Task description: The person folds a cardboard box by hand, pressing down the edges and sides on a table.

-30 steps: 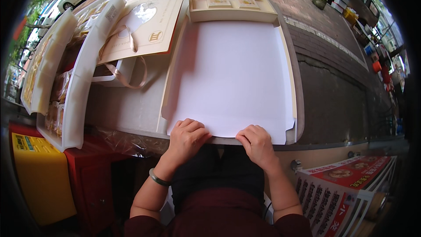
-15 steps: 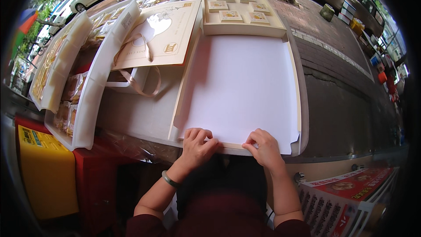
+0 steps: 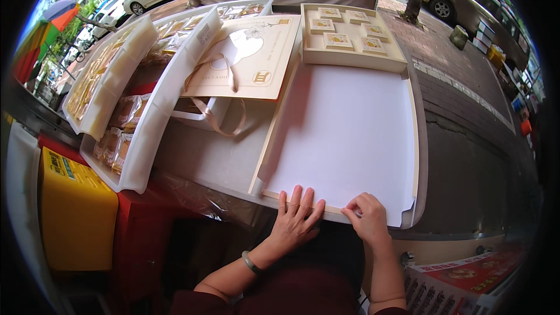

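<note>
A large white sheet [image 3: 350, 134] of paper or card, with cream strips along its sides, lies flat in front of me and has cut flaps at the near corners. At its near edge, my left hand [image 3: 296, 219] rests with fingers stretched and spread, the fingertips over the cream strip. A green bangle [image 3: 251, 262] circles that wrist. Further right along the same edge, my right hand [image 3: 366, 216] has thumb and fingers pinched on the strip. A shallow cream box [image 3: 356, 58] stands at the sheet's far end, holding several small square packs [image 3: 338, 41].
To the left, a cream gift bag [image 3: 248, 76] with ribbon handles lies over a white tub [image 3: 195, 114]. Long white trays [image 3: 166, 108] hold wrapped snacks. A yellow box [image 3: 76, 216] sits on a red one [image 3: 137, 233]. Pavement and parked cars [image 3: 472, 0] lie beyond the table.
My left hand has opened from a bent-finger grip, its fingers now spread over the near edge. My right hand stays pinched there. The whole view has shifted, so the scene sits further right and lower.
</note>
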`<action>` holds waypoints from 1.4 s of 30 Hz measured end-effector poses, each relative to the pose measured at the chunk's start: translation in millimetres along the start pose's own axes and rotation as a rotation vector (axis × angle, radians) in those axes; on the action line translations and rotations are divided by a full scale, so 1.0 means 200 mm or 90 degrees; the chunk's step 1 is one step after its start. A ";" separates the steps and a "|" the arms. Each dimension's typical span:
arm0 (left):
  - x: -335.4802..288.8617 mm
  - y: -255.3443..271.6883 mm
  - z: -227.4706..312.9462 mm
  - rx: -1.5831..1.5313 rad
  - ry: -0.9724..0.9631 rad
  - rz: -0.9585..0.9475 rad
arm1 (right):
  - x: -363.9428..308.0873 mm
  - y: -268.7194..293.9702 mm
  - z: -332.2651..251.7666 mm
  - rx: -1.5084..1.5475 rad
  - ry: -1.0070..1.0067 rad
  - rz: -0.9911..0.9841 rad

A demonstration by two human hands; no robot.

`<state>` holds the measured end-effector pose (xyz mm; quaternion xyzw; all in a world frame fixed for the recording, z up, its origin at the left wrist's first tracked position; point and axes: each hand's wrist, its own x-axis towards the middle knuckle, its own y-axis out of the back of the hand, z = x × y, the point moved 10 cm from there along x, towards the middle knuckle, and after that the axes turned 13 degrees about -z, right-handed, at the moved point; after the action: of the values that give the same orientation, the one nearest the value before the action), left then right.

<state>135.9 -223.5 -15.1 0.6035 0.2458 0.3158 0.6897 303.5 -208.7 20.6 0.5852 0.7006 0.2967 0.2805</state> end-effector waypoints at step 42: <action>-0.01 -0.02 -0.01 -0.076 0.034 0.143 | -0.73 0.16 0.06 -0.351 0.056 0.303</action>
<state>133.2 -223.2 -20.5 0.5767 0.1760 0.4208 0.6778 356.3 -347.4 42.4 0.6207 0.4502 0.5563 0.3204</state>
